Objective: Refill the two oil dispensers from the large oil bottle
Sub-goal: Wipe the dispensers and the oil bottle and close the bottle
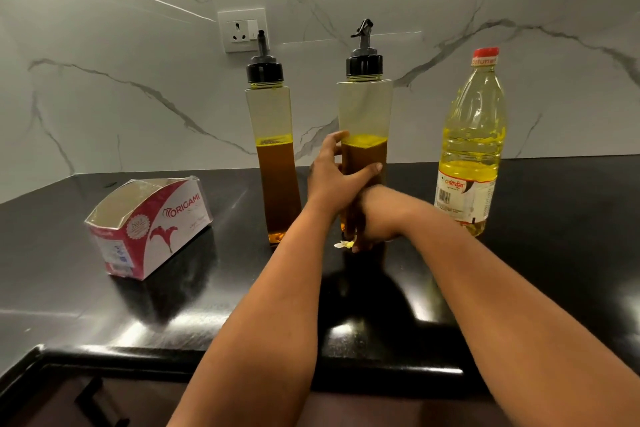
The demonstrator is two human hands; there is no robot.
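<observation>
Two tall clear oil dispensers with black pour-spout caps stand on the black counter, each about half full of amber oil. The left dispenser stands free. Around the middle of the right dispenser my left hand is wrapped. My right hand grips its base, with a small crumpled scrap of tissue at the fingers. The large oil bottle, yellow oil, red cap on, stands upright to the right, untouched.
An open pink and white tissue box lies at the left on the counter. A wall socket sits on the marble backsplash behind the dispensers. The counter's front edge runs below my forearms, with a drawer handle beneath.
</observation>
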